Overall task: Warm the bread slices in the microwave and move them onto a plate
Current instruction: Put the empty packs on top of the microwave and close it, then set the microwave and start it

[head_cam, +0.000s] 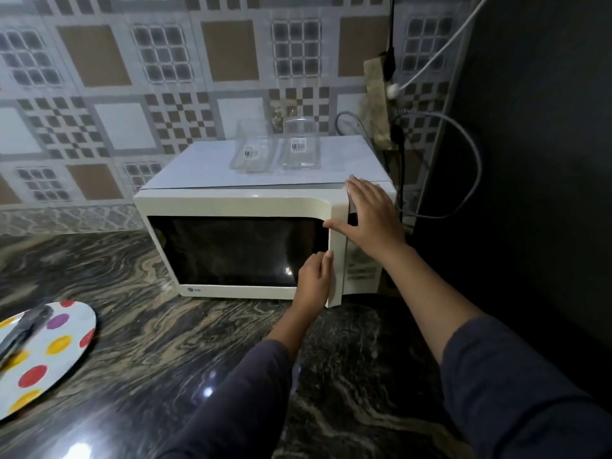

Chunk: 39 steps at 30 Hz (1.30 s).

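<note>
A white microwave [238, 202] stands on the dark marbled counter against the tiled wall. Its door [336, 266] sits slightly ajar along the right edge, and nothing shows through the dark window. My left hand [313, 279] grips that door edge low down, thumb on its front. My right hand [371, 217] lies flat on the control panel, fingers straight, with the thumb touching the door's edge higher up. A white plate with coloured dots [63, 342] lies at the lower left, with a blurred dark object resting on it. No bread slices are in view.
Two clear plastic containers [253, 150] [299, 144] stand on top of the microwave. Cables and a plug strip [390, 91] hang at the right beside a tall dark surface [530, 160]. The marbled counter [165, 359] stretches in front.
</note>
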{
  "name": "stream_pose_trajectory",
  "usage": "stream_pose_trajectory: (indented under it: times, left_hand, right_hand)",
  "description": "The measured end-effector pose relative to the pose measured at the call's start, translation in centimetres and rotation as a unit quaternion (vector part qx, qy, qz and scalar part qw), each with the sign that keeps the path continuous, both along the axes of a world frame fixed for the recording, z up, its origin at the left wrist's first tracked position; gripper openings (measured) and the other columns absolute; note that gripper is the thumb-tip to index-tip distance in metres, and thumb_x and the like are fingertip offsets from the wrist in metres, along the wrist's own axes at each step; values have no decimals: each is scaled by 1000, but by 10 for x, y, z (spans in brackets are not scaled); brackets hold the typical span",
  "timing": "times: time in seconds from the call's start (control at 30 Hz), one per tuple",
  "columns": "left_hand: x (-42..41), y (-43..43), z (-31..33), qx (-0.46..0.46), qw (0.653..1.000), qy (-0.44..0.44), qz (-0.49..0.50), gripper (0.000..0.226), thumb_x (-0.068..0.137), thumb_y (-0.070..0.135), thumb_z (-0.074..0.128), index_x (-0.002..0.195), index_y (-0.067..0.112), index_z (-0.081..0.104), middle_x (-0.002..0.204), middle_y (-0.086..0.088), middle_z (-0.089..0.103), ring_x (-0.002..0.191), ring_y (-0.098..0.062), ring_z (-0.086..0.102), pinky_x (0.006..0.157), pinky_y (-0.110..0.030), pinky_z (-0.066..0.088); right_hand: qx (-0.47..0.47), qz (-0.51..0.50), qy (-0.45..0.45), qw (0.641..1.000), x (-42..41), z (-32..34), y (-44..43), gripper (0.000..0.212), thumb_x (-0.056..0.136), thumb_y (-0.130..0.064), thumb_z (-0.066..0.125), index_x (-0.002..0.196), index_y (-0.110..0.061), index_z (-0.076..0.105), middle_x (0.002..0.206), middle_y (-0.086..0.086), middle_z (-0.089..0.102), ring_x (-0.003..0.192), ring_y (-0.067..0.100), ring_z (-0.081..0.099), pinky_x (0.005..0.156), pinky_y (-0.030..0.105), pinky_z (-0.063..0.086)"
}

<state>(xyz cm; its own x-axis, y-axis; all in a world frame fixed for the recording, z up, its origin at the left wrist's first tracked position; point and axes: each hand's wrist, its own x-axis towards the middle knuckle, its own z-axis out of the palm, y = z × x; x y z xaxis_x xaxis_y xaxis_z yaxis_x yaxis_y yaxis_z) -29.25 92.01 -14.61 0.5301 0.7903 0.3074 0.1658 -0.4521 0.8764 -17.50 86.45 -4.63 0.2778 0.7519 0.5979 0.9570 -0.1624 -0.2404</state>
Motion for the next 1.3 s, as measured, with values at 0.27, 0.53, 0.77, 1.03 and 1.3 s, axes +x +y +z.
stream_pose_trajectory:
  times: [0.27, 0.53, 0.77, 1.03, 1.3]
  left_hand:
    - [-3, 2, -20, -15, 999, 21, -33, 47, 99, 39, 36, 72, 3, 49, 64, -8, 50, 62, -17, 47, 60, -36, 37]
    - [9, 0, -22, 40, 999, 36, 1, 38, 101, 33, 33, 70, 11, 42, 61, 4, 40, 60, -15, 41, 57, -32, 27]
    - [14, 1, -22, 45, 997, 55, 30, 40, 100, 35, 32, 76, 9, 50, 64, 2, 48, 66, -22, 50, 58, -34, 33]
    - [17, -3, -20, 42, 996, 64, 48, 36, 100, 37, 31, 75, 17, 46, 71, 1, 51, 70, -24, 52, 58, -31, 29]
    - [17, -8, -17, 35, 995, 69, 64, 36, 100, 35, 31, 72, 15, 41, 72, -3, 50, 68, -22, 48, 58, -31, 27]
  right_hand:
    - [-18, 15, -33, 999, 21, 4, 6, 106, 61, -83, 42, 141, -13, 39, 148, 3, 39, 138, 20, 34, 115, 36, 17]
    - [80, 38, -5, 996, 25, -7, 14, 88, 64, -72, 55, 126, -11, 56, 133, 5, 56, 123, 23, 51, 106, 36, 30]
    - [117, 31, -2, 993, 25, -11, 19, 80, 64, -70, 58, 119, -11, 61, 126, 3, 61, 117, 22, 56, 102, 32, 30]
    - [121, 20, -18, 992, 26, -11, 20, 80, 64, -72, 58, 116, -11, 63, 122, 2, 64, 113, 21, 58, 97, 27, 27]
    - [116, 9, -32, 993, 23, -9, 19, 83, 65, -73, 55, 116, -9, 63, 121, 5, 65, 111, 25, 60, 95, 35, 38]
